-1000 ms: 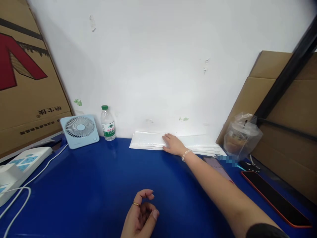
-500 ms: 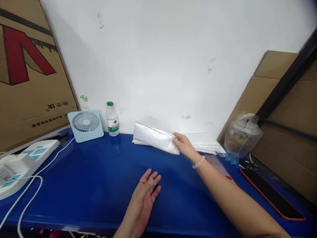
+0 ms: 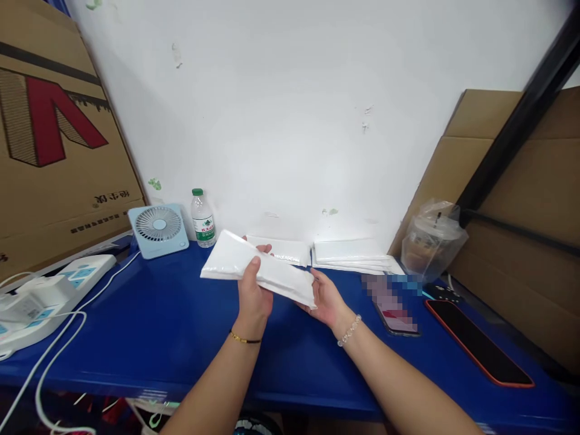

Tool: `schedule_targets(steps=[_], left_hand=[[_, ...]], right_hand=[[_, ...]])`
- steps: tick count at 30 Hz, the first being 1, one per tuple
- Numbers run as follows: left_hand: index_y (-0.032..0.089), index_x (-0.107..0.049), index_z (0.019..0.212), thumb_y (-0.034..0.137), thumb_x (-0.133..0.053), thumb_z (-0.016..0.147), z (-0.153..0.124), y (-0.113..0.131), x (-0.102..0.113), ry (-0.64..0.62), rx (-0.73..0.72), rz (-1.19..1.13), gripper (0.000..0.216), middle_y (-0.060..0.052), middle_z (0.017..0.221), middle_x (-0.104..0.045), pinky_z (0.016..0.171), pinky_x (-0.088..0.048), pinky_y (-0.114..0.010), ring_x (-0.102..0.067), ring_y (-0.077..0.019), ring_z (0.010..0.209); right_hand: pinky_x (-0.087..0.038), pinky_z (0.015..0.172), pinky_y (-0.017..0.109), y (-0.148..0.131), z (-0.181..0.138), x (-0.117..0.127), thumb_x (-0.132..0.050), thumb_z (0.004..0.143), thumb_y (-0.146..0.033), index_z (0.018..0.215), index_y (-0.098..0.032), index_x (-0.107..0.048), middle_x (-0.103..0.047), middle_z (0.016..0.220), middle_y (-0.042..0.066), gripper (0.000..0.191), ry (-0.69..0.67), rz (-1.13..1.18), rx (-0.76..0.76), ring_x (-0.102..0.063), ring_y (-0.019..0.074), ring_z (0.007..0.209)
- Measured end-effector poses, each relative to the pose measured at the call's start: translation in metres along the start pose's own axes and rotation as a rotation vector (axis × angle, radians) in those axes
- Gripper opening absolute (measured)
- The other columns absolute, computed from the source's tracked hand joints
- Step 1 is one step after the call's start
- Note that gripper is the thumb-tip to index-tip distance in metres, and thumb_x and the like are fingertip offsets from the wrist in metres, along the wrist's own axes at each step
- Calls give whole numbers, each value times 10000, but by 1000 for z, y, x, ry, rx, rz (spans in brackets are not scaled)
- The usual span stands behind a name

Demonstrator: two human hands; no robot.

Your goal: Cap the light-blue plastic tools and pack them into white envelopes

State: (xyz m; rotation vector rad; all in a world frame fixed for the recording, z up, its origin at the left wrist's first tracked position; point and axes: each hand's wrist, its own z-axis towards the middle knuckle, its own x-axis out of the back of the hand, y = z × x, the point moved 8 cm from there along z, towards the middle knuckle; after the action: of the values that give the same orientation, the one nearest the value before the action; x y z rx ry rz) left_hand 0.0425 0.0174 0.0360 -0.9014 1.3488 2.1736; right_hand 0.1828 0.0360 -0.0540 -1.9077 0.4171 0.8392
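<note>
A big blue tabletop [image 3: 149, 326] fills the low part of the view, with a white wall behind it. A very large brown box [image 3: 54, 151] with a red shape on it stands past the left edge. More brown cardboard [image 3: 512, 241] leans at the right edge, behind a black bar. A pile of flat white bags [image 3: 351, 254] lies along the back edge, a bit right of the middle. One white bag [image 3: 224, 257] is lifted up off the tabletop, in front of that pile and near the middle, with its left end higher than its right end. The left hand [image 3: 254, 296] is closed on the middle of this bag, thumb on top and fingers behind. The right hand [image 3: 327, 300] grips the bag's right end from below. A white power strip [image 3: 49, 290] with white cords sits by the left edge. A long black phone [image 3: 478, 350] with a red rim lies near the right front corner. A drink cup in a clear plastic bag [image 3: 430, 244] stands near the back right corner. A small light blue fan [image 3: 158, 229] stands near the back left corner. A little water bottle [image 3: 203, 220] with a green cap stands just beside the fan, by the wall.
</note>
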Motion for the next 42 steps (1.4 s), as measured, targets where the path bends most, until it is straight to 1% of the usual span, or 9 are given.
schedule_targets(steps=[4,9,15,20,24,28,34,38,42], left_hand=[[282,-467,1247,288,-664,739,10,-9,-34,-97,-38,67,545,-38,1125,-609,939,-429,-351,-539,-217,1119],[189,-574,1100,311,-679,727,1,-7,-69,-183,-114,223,406,-87,1140,-591,931,-427,-348,-538,-240,1111],[203,-567,1115,337,-682,723,-4,15,-89,-203,-232,262,430,-79,1159,-580,949,-417,-352,-546,-237,1102],[202,-588,1072,344,-675,729,-3,20,-83,-187,-246,226,381,-73,1157,-575,958,-415,-357,-548,-239,1103],[200,-598,1044,331,-664,733,8,31,-59,-83,-257,137,344,-67,1146,-581,933,-442,-357,-547,-238,1105],[204,-611,1012,359,-654,721,23,43,-18,59,-261,143,332,-58,1115,-603,897,-472,-364,-551,-239,1096],[199,-599,1056,348,-646,725,27,49,32,149,-273,193,366,-64,1097,-613,849,-497,-327,-563,-225,1071],[182,-591,1096,339,-629,749,23,40,13,-40,-204,223,383,-89,1107,-612,869,-487,-343,-545,-249,1101],[204,-590,1101,348,-619,761,26,46,-15,-169,-258,222,371,-75,1134,-594,898,-469,-361,-541,-254,1108]], right_hand=[[-495,577,292,-15,8,22,-398,868,-410,975,-175,-578,-694,748,41,315,113,108,146,-651,180,646],[-483,497,252,-15,10,35,-460,854,-325,886,-176,-569,-655,650,5,187,244,113,167,-614,139,521],[-193,286,145,-23,2,25,-554,787,-408,700,-169,-495,-505,473,-35,261,210,-191,266,-395,57,314],[-118,296,160,-33,3,28,-578,751,-487,614,-185,-426,-381,404,-76,365,195,-374,387,-261,30,281],[-171,318,196,-59,3,51,-436,815,-542,601,-202,-402,-305,390,-81,403,414,-800,508,-270,61,304],[-282,435,230,-89,-8,63,-327,864,-521,531,-187,-430,-402,445,-19,483,671,-1351,613,-416,113,444],[-369,620,306,-87,-11,62,-390,863,-477,600,-170,-580,-600,631,83,447,732,-1610,529,-577,213,656],[-391,727,347,-70,-9,46,-350,900,-449,784,-178,-644,-635,899,114,416,742,-1787,478,-606,236,794],[-405,711,313,-58,-11,26,-249,941,-438,944,-211,-606,-594,1006,85,423,738,-2087,507,-552,226,909]])
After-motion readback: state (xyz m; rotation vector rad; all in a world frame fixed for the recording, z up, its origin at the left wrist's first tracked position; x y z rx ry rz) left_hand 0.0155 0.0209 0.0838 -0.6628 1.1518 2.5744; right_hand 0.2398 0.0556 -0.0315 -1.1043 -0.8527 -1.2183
